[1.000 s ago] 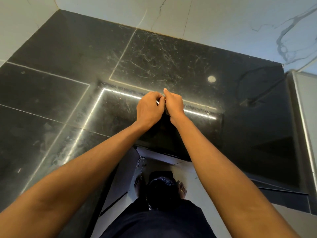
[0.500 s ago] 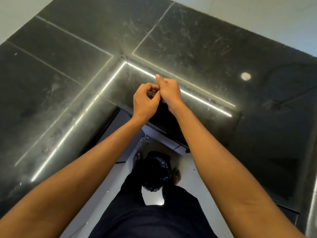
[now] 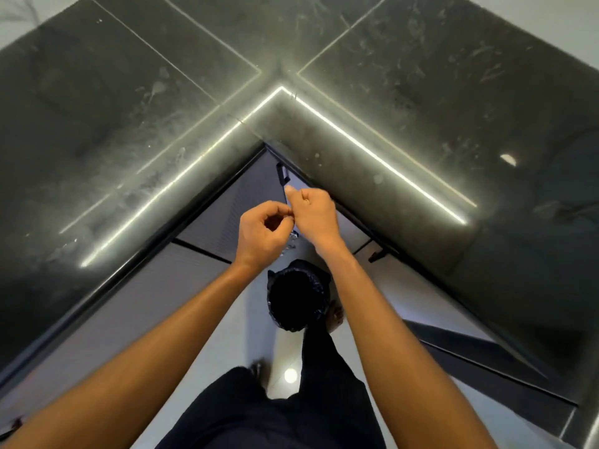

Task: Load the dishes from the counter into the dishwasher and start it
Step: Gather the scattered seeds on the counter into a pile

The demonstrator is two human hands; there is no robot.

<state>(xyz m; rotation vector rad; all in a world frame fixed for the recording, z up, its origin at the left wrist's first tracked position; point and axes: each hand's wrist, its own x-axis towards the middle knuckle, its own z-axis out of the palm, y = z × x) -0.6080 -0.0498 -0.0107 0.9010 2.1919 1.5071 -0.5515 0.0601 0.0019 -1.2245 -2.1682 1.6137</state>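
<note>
Item, left hand (image 3: 264, 234): raised in front of the body over the floor, just out from the inner corner of the dark L-shaped surface (image 3: 129, 108). Its fingers (image 3: 287, 211) are curled narrow, thumb and forefinger tips pinched together. Item, right hand (image 3: 312, 218): touching the left at the fingertips, fingers curled tight, thumb raised. Between them I log a clear scrap (image 3: 291, 239), small and crinkled, hanging down from where the two hands meet. Both appear to pinch its top, though the exact hold is too small for me to read. Its long axis runs downward toward the bin (image 3: 296, 296), which is lined with a black bag and stands on the floor almost straight beneath the hands. Neither hand is plainly nearer to it. Item, dishes: none that I can make out in this view. Item, dishwasher: not identified. Cabinet fronts (image 3: 240, 196) run under both arms of the surface, one with a dark handle (image 3: 281, 171) near the inner corner, and I cannot tell whether any of them is the machine. My judgement is that the next move is a release downward, and it turns on the scrap hanging over the bin mouth. Loading appears not yet begun.
</note>
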